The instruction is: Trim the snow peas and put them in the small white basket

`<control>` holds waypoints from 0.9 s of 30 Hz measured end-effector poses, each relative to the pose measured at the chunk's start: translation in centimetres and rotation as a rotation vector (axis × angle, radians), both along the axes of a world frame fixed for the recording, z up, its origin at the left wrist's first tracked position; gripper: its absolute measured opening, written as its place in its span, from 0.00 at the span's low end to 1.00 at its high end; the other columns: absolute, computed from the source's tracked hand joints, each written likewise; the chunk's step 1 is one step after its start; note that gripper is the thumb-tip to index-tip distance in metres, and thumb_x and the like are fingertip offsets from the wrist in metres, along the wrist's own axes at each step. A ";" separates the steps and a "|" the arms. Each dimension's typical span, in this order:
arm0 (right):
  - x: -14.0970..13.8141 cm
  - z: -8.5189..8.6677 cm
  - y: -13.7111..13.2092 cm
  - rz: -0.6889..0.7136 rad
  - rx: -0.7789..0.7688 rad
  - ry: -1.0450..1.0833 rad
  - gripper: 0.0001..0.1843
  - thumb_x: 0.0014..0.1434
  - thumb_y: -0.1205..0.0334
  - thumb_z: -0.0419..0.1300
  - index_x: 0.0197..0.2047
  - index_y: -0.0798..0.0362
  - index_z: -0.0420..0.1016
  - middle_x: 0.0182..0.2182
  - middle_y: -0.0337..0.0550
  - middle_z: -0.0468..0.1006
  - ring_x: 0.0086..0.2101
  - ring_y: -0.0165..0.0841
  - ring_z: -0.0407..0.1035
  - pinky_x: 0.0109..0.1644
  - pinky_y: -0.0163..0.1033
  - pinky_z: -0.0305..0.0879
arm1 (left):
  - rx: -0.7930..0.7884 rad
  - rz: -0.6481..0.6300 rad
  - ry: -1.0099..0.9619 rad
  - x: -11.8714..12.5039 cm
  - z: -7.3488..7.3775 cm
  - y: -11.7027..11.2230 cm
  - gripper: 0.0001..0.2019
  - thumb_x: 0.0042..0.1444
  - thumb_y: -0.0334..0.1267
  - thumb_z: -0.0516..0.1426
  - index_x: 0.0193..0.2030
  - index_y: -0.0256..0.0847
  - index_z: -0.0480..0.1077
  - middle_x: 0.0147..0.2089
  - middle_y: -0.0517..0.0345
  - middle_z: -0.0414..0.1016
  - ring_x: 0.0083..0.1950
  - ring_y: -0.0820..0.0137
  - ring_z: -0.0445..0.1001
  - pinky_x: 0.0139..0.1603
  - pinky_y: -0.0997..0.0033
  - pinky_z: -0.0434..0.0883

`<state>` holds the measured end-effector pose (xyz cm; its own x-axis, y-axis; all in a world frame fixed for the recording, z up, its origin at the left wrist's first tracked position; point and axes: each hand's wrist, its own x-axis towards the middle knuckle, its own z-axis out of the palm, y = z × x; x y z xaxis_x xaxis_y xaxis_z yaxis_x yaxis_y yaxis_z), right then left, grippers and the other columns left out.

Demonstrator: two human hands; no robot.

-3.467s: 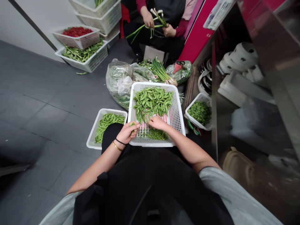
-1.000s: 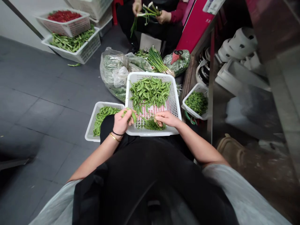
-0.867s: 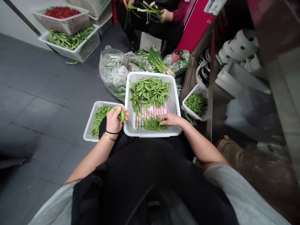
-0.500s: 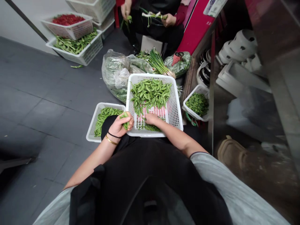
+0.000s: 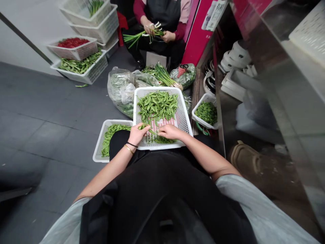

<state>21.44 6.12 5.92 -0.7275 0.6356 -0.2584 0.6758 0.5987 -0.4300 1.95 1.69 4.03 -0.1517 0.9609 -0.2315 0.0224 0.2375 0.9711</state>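
Note:
A white perforated basket [image 5: 187, 117] rests across my lap, with a heap of green pea pods [image 5: 159, 105] toward its far side. My left hand [image 5: 137, 134] is closed round several pods over the basket's near left part; one pod sticks out past the thumb. Facing it, my right hand [image 5: 168, 131] has its fingers pinched together close to that pod's tip, and whatever lies between them is too small to make out. Under the right hand, thin green trimmings [image 5: 164, 140] lie along the near wall. A second white basket [image 5: 98, 149] holding pods stands at my left knee.
Bagged greens [image 5: 120, 84] and spring onions [image 5: 164, 75] lie beyond the basket. Across from me a seated person's hands [image 5: 167, 36] hold spring onions. Stacked crates [image 5: 87, 76] stand far left. A small basket of leafy greens [image 5: 207, 113] sits right, beside a metal counter [image 5: 220, 132].
My left hand has moved from the basket's left rim inward, toward my right hand, and a pod now points out of it. The person opposite has brought both hands together. The view has shifted.

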 end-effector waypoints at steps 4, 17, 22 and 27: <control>1.4 0.5 -0.8 -0.116 0.007 -0.342 0.18 0.56 0.50 0.58 0.38 0.58 0.76 0.36 0.53 0.77 0.34 0.37 0.69 0.35 0.35 0.55 | 0.002 0.035 -0.003 -1.0 0.3 0.1 0.16 0.39 0.45 0.66 0.24 0.36 0.66 0.13 0.68 0.61 0.14 0.80 0.59 0.14 0.80 0.54; -1.9 1.1 -3.6 0.142 0.200 0.281 0.13 0.59 0.63 0.49 0.26 0.54 0.70 0.27 0.41 0.73 0.27 0.27 0.61 0.32 0.32 0.52 | -0.120 -0.042 -0.270 0.7 0.5 -1.2 0.18 0.40 0.46 0.67 0.28 0.35 0.67 0.14 0.66 0.64 0.14 0.81 0.58 0.13 0.81 0.54; -2.2 0.8 -4.5 0.084 -0.120 0.523 0.09 0.52 0.66 0.51 0.23 0.54 0.67 0.21 0.37 0.71 0.23 0.25 0.61 0.31 0.30 0.57 | -0.139 -0.243 -0.374 0.7 1.1 -1.8 0.18 0.40 0.46 0.67 0.29 0.34 0.69 0.13 0.67 0.61 0.13 0.82 0.54 0.14 0.82 0.52; 0.1 0.6 -3.4 -0.213 -0.531 0.762 0.08 0.52 0.62 0.52 0.25 0.54 0.66 0.15 0.33 0.68 0.17 0.24 0.62 0.25 0.30 0.60 | -0.150 -0.349 -0.427 0.4 1.5 -1.8 0.19 0.41 0.46 0.67 0.32 0.32 0.72 0.19 0.60 0.69 0.13 0.83 0.55 0.13 0.81 0.50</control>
<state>21.58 2.70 6.51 -0.7017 0.7103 -0.0552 0.1736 0.0953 -0.9802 2.31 -0.12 5.52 0.3057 0.8893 -0.3401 -0.2625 0.4221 0.8677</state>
